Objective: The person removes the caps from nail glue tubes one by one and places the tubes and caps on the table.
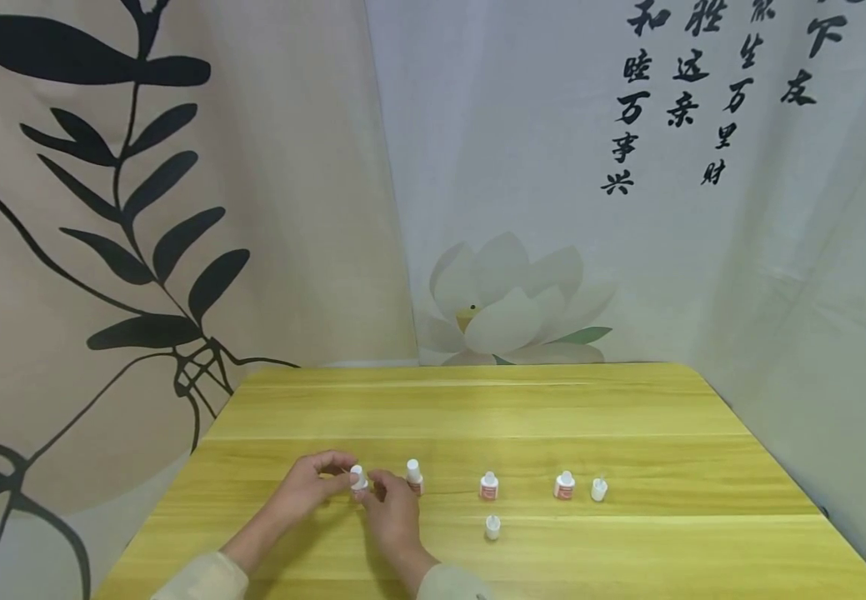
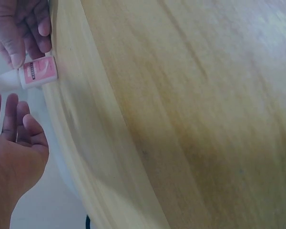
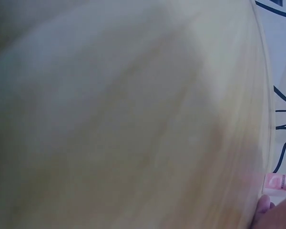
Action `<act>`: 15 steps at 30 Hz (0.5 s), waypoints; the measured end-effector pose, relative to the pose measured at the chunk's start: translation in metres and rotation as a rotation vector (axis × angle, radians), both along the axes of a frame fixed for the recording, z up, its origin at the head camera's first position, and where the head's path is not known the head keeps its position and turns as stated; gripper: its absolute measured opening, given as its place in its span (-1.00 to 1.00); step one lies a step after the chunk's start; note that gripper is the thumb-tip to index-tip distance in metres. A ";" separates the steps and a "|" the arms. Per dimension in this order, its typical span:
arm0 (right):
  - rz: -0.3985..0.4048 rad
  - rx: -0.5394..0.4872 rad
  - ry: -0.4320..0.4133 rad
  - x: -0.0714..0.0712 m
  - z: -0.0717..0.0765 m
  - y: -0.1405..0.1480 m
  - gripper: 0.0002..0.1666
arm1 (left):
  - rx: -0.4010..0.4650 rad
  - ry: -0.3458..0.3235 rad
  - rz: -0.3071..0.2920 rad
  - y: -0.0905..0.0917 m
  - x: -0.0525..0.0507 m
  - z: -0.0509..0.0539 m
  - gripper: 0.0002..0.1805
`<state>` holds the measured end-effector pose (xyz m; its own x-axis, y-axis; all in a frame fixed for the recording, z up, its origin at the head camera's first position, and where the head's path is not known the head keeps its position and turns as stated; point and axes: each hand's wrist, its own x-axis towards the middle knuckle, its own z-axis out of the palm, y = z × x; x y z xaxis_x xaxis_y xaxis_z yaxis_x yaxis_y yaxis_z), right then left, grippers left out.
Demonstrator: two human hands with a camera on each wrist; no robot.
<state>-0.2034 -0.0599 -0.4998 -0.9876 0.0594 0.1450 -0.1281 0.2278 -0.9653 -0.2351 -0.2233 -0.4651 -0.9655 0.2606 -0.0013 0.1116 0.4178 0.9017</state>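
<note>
A small white bottle with a pink label [image 2: 40, 71] stands between my two hands at the left of the row, its tall white cap [image 1: 357, 472] upward. My left hand [image 1: 311, 487] pinches the cap from the left. From the right, my right hand [image 1: 393, 512] holds the bottle's body with thumb and fingers, as the left wrist view shows. Just beyond the right hand is a second capped bottle [image 1: 413, 473], partly hidden by that hand. In the right wrist view, only a piece of the pink label [image 3: 275, 181] shows at the edge.
Farther right stand two bottles without tall caps, a nearer one [image 1: 488, 487] and another [image 1: 564, 486]. One loose white cap [image 1: 493, 527] sits in front of the first; another white cap [image 1: 599, 489] is beside the second. A printed curtain [image 1: 312, 208] hangs behind the wooden table [image 1: 628, 567].
</note>
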 end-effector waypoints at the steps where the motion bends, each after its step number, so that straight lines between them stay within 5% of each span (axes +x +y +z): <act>1: -0.002 0.002 -0.001 0.000 0.000 0.000 -0.65 | 0.002 0.000 0.001 0.000 0.000 0.000 -0.61; 15: 0.003 0.000 0.002 -0.007 -0.004 0.000 -0.85 | 0.007 -0.010 0.004 0.001 -0.003 -0.005 -0.63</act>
